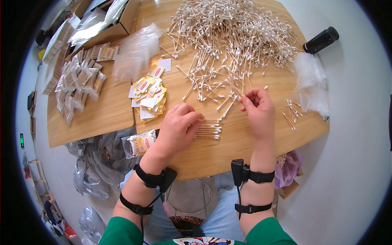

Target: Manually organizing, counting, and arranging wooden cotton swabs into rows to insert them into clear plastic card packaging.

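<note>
My left hand [177, 127] is closed, its fingers curled over one end of a neat row of cotton swabs [210, 131] lying on the table. Their white tips stick out to the right of the fingers; the other ends are hidden beneath the hand. My right hand [259, 107] pinches at a cotton swab [233, 86] with thumb and forefinger, at the near edge of a big loose heap of cotton swabs [241, 34]. Between the hands lies a slanted swab [229, 107]. Left of my left hand sits a clear bag packed with swabs and a yellow card [143, 143].
Yellow and white cards [149, 98] are piled left of centre, below flat clear bags [136, 53]. Filled packs [81, 81] lie farther left, near a cardboard box [118, 30]. At right are a black bottle [321, 40], more clear bags [311, 81] and a few stray swabs [292, 114].
</note>
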`<control>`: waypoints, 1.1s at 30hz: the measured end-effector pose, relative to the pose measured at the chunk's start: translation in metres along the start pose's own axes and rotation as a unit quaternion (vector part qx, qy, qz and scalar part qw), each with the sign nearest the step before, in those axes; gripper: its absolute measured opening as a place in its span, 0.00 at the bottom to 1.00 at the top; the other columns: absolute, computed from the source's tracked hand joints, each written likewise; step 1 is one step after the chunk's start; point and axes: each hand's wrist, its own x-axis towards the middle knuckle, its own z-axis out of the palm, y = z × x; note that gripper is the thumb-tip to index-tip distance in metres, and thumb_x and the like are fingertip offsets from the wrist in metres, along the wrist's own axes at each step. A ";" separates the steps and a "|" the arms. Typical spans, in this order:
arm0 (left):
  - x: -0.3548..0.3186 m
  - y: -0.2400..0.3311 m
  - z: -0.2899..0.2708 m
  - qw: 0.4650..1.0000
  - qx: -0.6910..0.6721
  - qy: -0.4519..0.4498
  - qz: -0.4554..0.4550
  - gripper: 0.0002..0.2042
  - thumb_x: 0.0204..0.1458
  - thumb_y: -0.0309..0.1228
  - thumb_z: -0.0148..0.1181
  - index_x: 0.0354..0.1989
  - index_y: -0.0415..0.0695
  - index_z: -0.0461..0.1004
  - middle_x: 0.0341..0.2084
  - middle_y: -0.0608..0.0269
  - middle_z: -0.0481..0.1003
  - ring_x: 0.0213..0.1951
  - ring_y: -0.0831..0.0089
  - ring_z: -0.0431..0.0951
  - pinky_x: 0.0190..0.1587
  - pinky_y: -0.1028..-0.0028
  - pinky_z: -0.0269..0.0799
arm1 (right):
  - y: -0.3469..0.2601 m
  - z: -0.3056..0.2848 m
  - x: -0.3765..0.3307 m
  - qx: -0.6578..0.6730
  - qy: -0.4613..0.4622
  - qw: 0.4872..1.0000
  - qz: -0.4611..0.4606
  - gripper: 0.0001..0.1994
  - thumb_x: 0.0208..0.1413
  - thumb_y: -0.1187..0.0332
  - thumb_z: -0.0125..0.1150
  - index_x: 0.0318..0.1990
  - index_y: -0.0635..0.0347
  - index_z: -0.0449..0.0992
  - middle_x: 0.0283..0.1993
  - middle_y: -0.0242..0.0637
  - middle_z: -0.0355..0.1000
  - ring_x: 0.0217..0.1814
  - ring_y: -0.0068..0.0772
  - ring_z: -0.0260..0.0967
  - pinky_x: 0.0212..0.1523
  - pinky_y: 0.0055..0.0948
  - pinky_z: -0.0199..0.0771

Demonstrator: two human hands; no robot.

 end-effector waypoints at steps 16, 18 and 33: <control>-0.001 0.000 0.007 0.999 0.009 0.041 0.010 0.07 0.45 0.23 0.68 0.33 0.42 0.79 0.33 0.58 0.75 0.37 0.58 0.75 0.40 0.64 0.71 | 0.001 0.000 -0.007 -0.215 -0.141 0.963 -0.082 0.07 0.49 0.77 0.65 0.37 0.58 0.80 0.37 0.38 0.73 0.37 0.39 0.75 0.39 0.35 0.74; -0.002 0.000 0.008 1.000 0.001 0.022 0.004 0.06 0.45 0.23 0.68 0.32 0.42 0.79 0.33 0.58 0.75 0.37 0.58 0.75 0.40 0.64 0.71 | 0.001 -0.001 -0.007 -0.273 -0.129 0.949 -0.091 0.08 0.48 0.76 0.67 0.36 0.56 0.80 0.38 0.39 0.72 0.40 0.43 0.74 0.41 0.37 0.74; -0.002 0.001 0.002 0.998 0.018 -0.047 0.029 0.04 0.45 0.23 0.67 0.29 0.41 0.78 0.34 0.60 0.75 0.40 0.58 0.75 0.43 0.64 0.71 | 0.002 -0.018 -0.004 -0.347 -0.146 0.920 -0.111 0.05 0.50 0.69 0.70 0.31 0.59 0.80 0.35 0.40 0.72 0.41 0.44 0.72 0.42 0.40 0.72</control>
